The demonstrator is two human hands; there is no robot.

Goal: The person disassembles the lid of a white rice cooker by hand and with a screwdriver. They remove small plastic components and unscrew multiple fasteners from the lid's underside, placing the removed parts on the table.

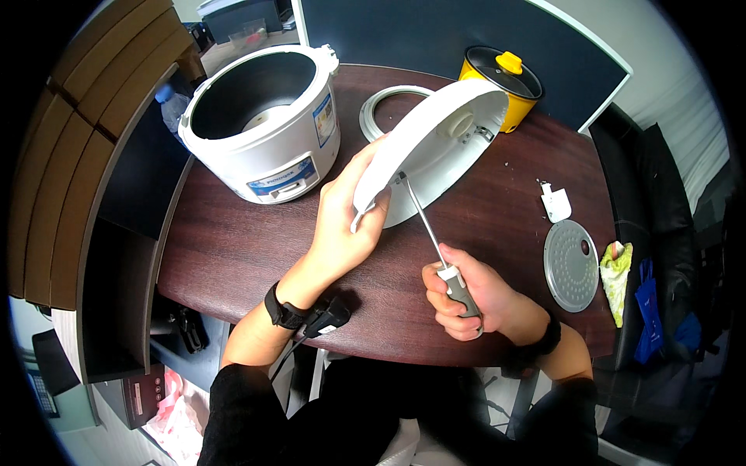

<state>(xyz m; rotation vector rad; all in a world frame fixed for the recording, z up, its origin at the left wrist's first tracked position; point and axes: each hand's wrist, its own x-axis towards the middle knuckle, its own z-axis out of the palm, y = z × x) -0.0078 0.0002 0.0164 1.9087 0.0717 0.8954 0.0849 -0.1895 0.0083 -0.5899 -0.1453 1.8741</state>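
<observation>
Right now the white lid [439, 136] of a rice cooker stands tilted on its edge over the dark wooden table [233, 248], its hollow underside turned toward the person. The left hand [342, 225] is closed around the lid's lower left rim, thumb on the inner face and fingers wrapped behind. The right hand [466, 291] is clenched in a fist around the grey handle of a screwdriver [431, 233], whose thin shaft runs up and to the left until its tip meets the lid's inner face just beside the left thumb.

As a judgement, the main risk is a slip: the tip works very close to the left thumb, and if it jumps out of the screw head under pressure it could jab that thumb or gouge the plastic. The lid is steadied by only 1 hand and rests on a curved edge, so a hard push could also make it roll or twist out of the grip.

Beyond the lid, the white cooker body [268, 124] stands open at the table's far left, near the left hand. A pale ring [381, 105] lies behind the lid, and a small yellow cooker [501, 81] with a glass top sits at the far edge. To the right, well apart from both hands, lie a round perforated metal plate [571, 264] and a small white part [556, 203].
</observation>
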